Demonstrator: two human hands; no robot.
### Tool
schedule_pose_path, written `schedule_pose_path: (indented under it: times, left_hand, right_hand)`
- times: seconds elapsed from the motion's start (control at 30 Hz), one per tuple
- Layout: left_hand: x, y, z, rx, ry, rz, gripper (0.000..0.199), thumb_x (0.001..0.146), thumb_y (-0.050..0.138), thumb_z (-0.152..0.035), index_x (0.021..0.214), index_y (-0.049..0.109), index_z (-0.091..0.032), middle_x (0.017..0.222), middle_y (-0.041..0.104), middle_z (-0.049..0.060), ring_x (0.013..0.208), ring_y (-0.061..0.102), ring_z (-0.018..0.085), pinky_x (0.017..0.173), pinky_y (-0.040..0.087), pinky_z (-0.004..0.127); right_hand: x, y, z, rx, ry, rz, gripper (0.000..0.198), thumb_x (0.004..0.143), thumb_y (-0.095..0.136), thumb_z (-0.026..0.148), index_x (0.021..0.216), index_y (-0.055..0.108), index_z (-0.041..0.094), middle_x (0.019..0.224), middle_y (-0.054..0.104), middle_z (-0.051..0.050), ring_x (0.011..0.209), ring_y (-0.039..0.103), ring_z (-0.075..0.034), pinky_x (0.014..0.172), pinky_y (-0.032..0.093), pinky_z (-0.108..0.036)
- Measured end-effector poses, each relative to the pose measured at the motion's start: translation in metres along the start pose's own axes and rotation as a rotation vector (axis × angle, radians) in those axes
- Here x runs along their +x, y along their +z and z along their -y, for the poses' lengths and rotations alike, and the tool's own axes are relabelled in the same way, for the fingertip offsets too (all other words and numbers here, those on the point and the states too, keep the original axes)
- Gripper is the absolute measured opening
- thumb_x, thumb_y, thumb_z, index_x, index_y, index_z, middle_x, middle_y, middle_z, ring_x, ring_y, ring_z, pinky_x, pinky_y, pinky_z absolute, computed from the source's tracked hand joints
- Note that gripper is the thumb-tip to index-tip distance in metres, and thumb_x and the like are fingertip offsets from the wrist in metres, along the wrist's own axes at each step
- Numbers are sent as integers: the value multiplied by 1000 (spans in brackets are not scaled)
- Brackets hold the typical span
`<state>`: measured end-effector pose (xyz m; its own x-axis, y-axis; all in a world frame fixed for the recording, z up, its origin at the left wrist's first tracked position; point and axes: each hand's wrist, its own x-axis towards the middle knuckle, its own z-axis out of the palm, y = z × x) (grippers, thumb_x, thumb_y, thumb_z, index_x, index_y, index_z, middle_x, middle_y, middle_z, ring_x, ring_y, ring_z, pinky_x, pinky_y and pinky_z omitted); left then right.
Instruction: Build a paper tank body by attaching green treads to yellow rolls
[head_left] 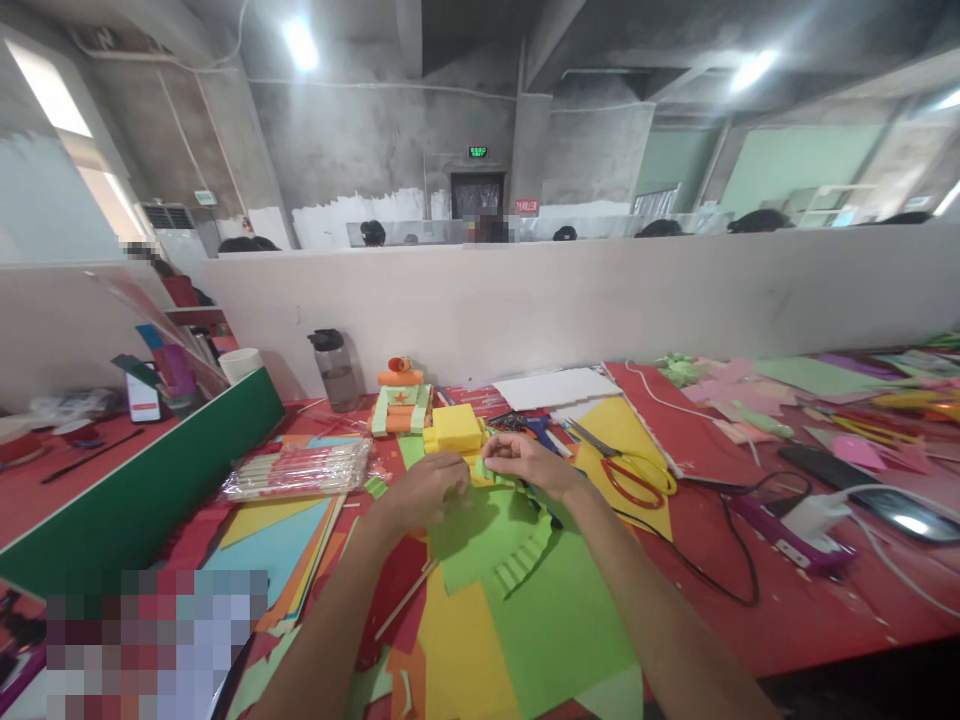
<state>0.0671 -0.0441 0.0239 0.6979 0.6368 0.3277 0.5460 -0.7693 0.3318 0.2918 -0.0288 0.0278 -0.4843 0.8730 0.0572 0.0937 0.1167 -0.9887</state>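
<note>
My right hand [526, 463] pinches a light green folded paper strip [525, 560], whose pleated length curves down over green paper sheets [577, 630]. Close by on the left, my left hand [435, 488] has its fingers curled in, slightly blurred; whatever is between them is hidden. Just beyond both hands sits a yellow paper block model [457, 428], partly covered by my fingers. Behind it to the left stands an orange and pale green paper tank [402, 402] with a star on its front. A short green folded piece [376, 487] lies beside my left hand.
Scissors [634, 470] with red and yellow handles lie right of my right hand, near a purple power strip [795, 540] and black cable. Left are wrapped sticks [300, 470], coloured sheets, a green board [150, 480] and a water bottle [334, 370]. A white partition [525, 300] runs behind.
</note>
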Motion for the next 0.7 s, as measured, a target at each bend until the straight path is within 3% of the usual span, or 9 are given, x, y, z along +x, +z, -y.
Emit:
schedule_pose_path:
  times: [0.1, 0.27, 0.43, 0.7]
  left_hand:
    - [0, -3, -4, -31, 43, 50, 21, 80, 62, -40, 83, 59, -20, 93, 61, 6, 91, 55, 24, 79, 42, 34]
    - [2, -5, -11, -336, -180, -105, 28, 84, 57, -43, 102, 57, -21, 105, 62, 6, 98, 57, 21, 86, 45, 34]
    - [6, -3, -11, -562, -229, -133, 38, 78, 66, -36, 112, 57, -21, 96, 64, 4, 88, 60, 17, 82, 47, 31]
    - [9, 3, -10, -706, -272, -127, 34, 75, 70, -35, 103, 63, -17, 78, 60, 0, 73, 56, 14, 67, 44, 25]
  right_hand:
    - [0, -1, 0, 8, -15, -24, 29, 71, 76, 39, 84, 63, 17, 76, 59, 0, 69, 52, -12, 66, 39, -24]
    - [3, -1, -3, 13, -24, -22, 26, 72, 76, 38, 84, 63, 18, 79, 60, 0, 74, 54, -12, 69, 40, -24]
    - [6, 2, -8, 63, -25, 23, 29, 70, 77, 37, 85, 61, 18, 78, 62, 0, 71, 55, -12, 67, 40, -24]
    - [4, 4, -7, 85, -39, 62, 36, 67, 79, 39, 85, 57, 18, 78, 65, 0, 70, 57, -13, 67, 40, -24]
